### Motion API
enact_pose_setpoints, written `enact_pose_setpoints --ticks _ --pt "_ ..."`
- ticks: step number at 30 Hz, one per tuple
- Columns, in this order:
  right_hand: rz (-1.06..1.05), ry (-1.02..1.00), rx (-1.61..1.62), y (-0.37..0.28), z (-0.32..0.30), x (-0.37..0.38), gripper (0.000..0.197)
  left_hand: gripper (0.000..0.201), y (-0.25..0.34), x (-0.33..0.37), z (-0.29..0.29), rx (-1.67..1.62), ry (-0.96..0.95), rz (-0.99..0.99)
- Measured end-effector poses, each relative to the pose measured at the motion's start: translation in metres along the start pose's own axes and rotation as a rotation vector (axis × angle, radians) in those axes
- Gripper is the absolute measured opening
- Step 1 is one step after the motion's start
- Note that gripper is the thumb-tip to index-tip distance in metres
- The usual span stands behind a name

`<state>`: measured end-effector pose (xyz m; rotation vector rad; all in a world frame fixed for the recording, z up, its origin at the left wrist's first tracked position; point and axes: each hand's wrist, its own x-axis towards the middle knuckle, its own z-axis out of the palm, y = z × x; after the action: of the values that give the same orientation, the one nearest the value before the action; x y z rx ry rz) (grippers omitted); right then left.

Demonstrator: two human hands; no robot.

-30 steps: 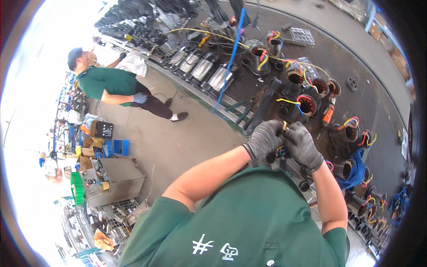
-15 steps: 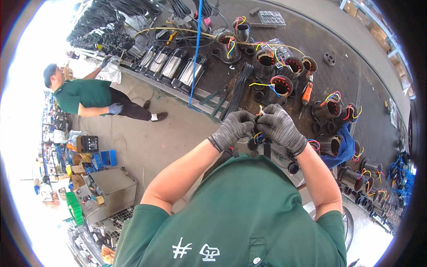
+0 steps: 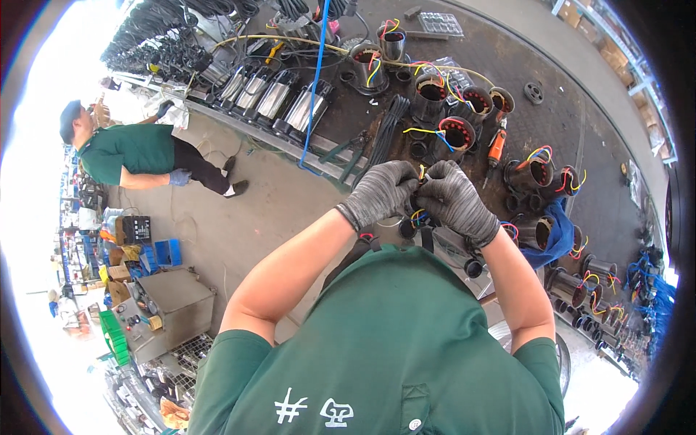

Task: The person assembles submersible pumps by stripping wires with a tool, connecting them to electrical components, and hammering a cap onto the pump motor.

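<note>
Grey striped gloves cover both my hands, which meet at the near edge of the bench. My left hand [image 3: 383,190] is closed, fingertips pressed against a small dark piece that they mostly hide. My right hand [image 3: 457,201] pinches thin coloured wires [image 3: 422,171] from the other side; a yellowish end pokes up between the fingertips. Below the fingers, blue and yellow wires [image 3: 418,215] show beside a black round fitting [image 3: 407,230]. Just beyond the hands stands a dark metal motor housing [image 3: 455,136] with red winding ends inside and loose coloured leads.
More motor housings [image 3: 535,172] with coloured leads stand to the right. An orange screwdriver-like tool [image 3: 496,147] and a blue cloth [image 3: 557,235] lie among them. Shiny cylindrical motors [image 3: 275,100] line the left bench edge. A blue hose [image 3: 315,94] hangs down. A co-worker [image 3: 138,156] stands at left.
My hands stay together at the same work, with fingers shifted slightly and the right wrist a little higher. The view has moved a little; the co-worker appears slightly farther left.
</note>
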<state>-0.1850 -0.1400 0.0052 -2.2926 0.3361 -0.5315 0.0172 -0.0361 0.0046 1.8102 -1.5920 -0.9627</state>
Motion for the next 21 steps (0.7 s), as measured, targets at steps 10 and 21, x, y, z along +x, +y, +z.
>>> enact_pose_setpoints --ticks 10,21 --pt "0.035 0.056 0.009 0.001 0.003 -0.002 0.016 0.019 -0.026 -0.014 0.009 -0.435 -0.095 -0.206" --pt "0.018 0.041 -0.035 0.005 0.005 -0.004 0.026 0.022 -0.032 -0.013 0.013 -0.57 -0.132 -0.193"
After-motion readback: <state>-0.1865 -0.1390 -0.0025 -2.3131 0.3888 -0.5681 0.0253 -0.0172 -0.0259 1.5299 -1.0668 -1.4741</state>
